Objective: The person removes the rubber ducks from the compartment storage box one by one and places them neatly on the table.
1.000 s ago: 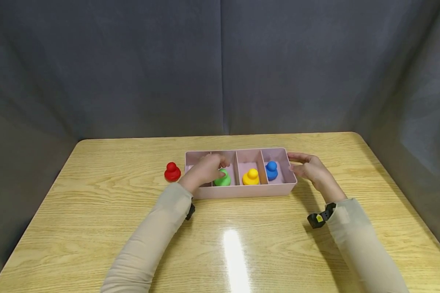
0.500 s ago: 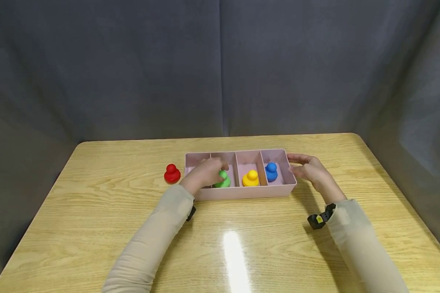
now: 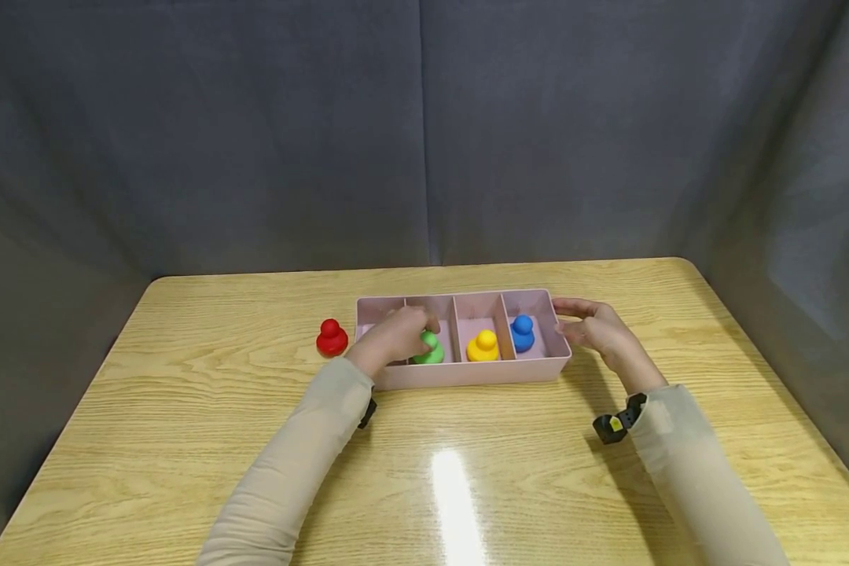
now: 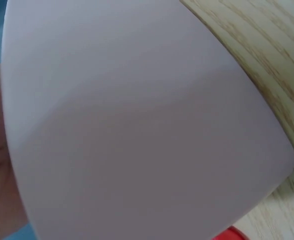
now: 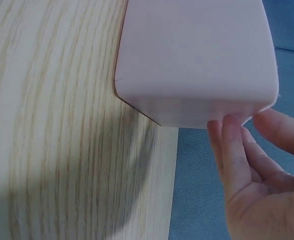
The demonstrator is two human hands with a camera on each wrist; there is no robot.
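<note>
A pale pink divided box [image 3: 467,373] lies lengthwise on the table. My left hand [image 3: 398,334] reaches over its front wall, fingers curled round the ball-shaped top of a green toy [image 3: 429,350] with a wide round base, in the second compartment from the left. In the left wrist view the box wall [image 4: 147,125] hides most of this hand. At the box's right end, my right hand [image 3: 600,328] has straight fingertips against the outer wall, thumb by the rim. A similar yellow toy [image 3: 483,348] and blue toy [image 3: 522,336] sit in the two right compartments.
A red toy [image 3: 332,339] of the same shape stands on the wooden table [image 3: 184,409], just left of the box. Dark grey curtains [image 3: 255,141] hang behind and at both sides. Black cameras [image 3: 611,426] are strapped to the wrists.
My left hand has come down a little and its fingers have closed round the green toy's top. My right hand keeps its place at the box end. The toys have not moved.
</note>
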